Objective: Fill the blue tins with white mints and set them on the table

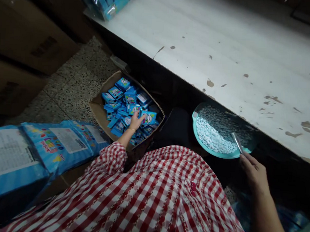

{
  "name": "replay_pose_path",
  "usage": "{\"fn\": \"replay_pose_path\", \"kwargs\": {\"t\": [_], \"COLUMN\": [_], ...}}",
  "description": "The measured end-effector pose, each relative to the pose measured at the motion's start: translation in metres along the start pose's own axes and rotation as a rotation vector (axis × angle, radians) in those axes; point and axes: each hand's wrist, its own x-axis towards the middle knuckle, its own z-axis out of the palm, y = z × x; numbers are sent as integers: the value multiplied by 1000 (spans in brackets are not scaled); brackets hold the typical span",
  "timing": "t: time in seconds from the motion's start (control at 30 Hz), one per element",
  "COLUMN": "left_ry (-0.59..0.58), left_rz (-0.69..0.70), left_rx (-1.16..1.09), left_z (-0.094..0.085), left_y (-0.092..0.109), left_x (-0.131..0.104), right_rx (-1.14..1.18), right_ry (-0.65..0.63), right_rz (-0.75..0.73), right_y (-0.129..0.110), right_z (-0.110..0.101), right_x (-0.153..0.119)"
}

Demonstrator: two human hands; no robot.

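My left hand [136, 122] reaches into an open cardboard box [98, 110], its thumb and fingers closed on a small blue printed packet [149, 117]. Many similar blue packets [116, 92] lie jumbled beneath and around it. On the other side, my right hand [253, 168] grips a narrow, shiny metal spoon [237, 142]; the shape of its tip is hard to make out. The spoon slants over the near right rim of a turquoise basin [195, 127], which holds many small pale-blue pieces [213, 134]. Shade from the table darkens the basin's far part.
A white table [189, 62] with chipped paint juts over the basin. Clear-wrapped blue packs [106, 2] rest at its far left corner. Large blue printed bags [57, 147] stand at my left, brown cartons [26, 33] behind them. Speckled floor [76, 77] shows between.
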Motion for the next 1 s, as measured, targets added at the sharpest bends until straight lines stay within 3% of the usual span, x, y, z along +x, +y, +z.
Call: {"fn": "replay_pose_path", "kwargs": {"t": [0.03, 0.1, 0.2, 0.27, 0.33, 0.4, 0.47, 0.53, 0.67, 0.8, 0.9, 1.0], "left_ry": [29, -23, -218, -423, -712, -1001, -1157, -1142, -951, -719, -591, -458], "left_rz": [57, 221, 456, 598, 697, 729, 725, 748, 851, 779, 671, 585], "left_rx": [-112, -198, -28, 47, 44, 10, 5, 57, 158, 127, -16, -156], "left_z": [-8, -15, -5, 3, 6, 4, 1, 3, 17, 30, 41, 59], "left_y": [15, 53, 116, 150, 171, 179, 178, 174, 168, 181, 199, 215], "left_x": [-5, -23, -59, -81, -92, -92, -84, -76, -72, -75, -72, -62], "right_rx": [48, 163, 89, -70, -279, -472, -607, -681, -646, -479, -411, -336], "right_ry": [-19, -39, -3, 10, 15, 0, -38, -76, -148, -175, -171, -183], "right_rz": [19, 42, -48, -118, -174, -222, -259, -282, -250, -185, -183, -224], "right_y": [3, 7, 11, 16, 21, 25, 24, 17, -13, -38, -38, -28], "right_z": [3, 8, 8, 2, -9, -18, -21, -13, 28, 68, 78, 74], "right_x": [2, 6, 11, 14, 15, 13, 13, 15, 34, 57, 67, 71]}}
